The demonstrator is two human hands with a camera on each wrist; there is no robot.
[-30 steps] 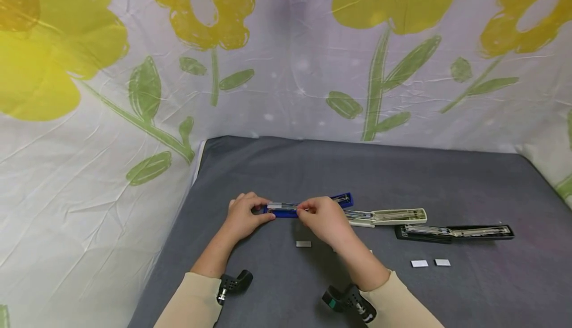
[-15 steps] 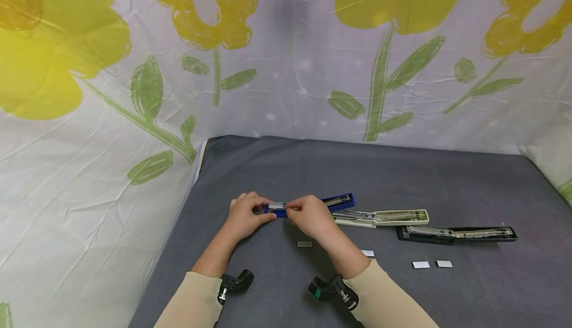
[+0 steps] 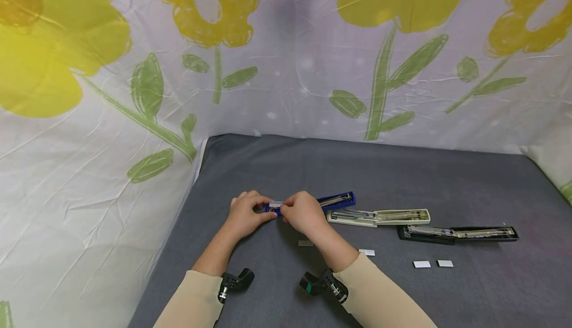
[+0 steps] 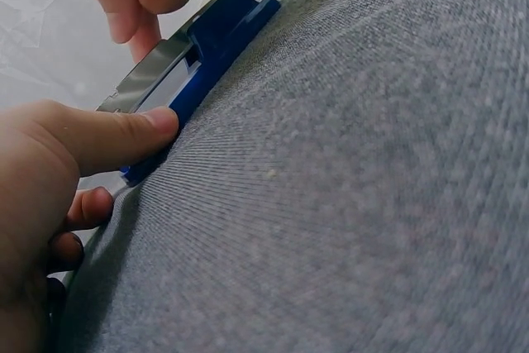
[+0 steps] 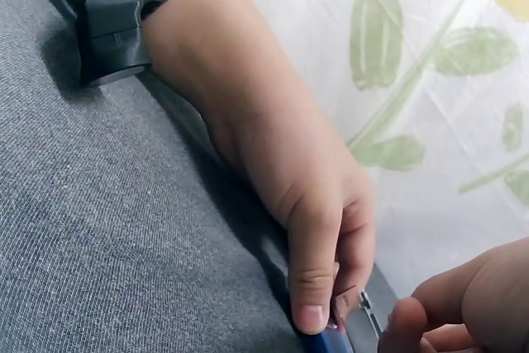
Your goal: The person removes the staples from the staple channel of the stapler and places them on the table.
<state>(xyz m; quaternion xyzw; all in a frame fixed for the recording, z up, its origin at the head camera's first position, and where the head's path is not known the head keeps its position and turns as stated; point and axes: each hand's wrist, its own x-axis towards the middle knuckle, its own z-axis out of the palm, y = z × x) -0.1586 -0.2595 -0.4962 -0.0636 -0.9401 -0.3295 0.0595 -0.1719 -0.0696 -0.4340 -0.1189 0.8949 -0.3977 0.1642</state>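
A blue stapler point(image 3: 336, 200) lies opened out on the grey cloth, its metal staple channel point(image 4: 153, 72) facing up. My left hand point(image 3: 243, 216) grips its left end, thumb against the blue near side and fingers on the far side. Over the channel, my right hand point(image 3: 305, 212) has thumb and fingertips bent together at the metal. Seen from the left wrist, the right fingers point(image 4: 124, 6) come down on the channel from above. What exactly lies between those fingertips is hidden. A silver strip shows in the channel between the two hands.
A cream stapler point(image 3: 399, 216) and a black stapler point(image 3: 484, 233) lie opened out to the right. Nearer the front lie several small staple strips, among them a grey one point(image 3: 306, 243) and a white one point(image 3: 422, 264). A flowered cloth point(image 3: 286, 70) hangs behind the table.
My right hand has slid left along the blue stapler, toward my left hand, uncovering more of the blue and cream staplers. The left hand keeps its grip in place.
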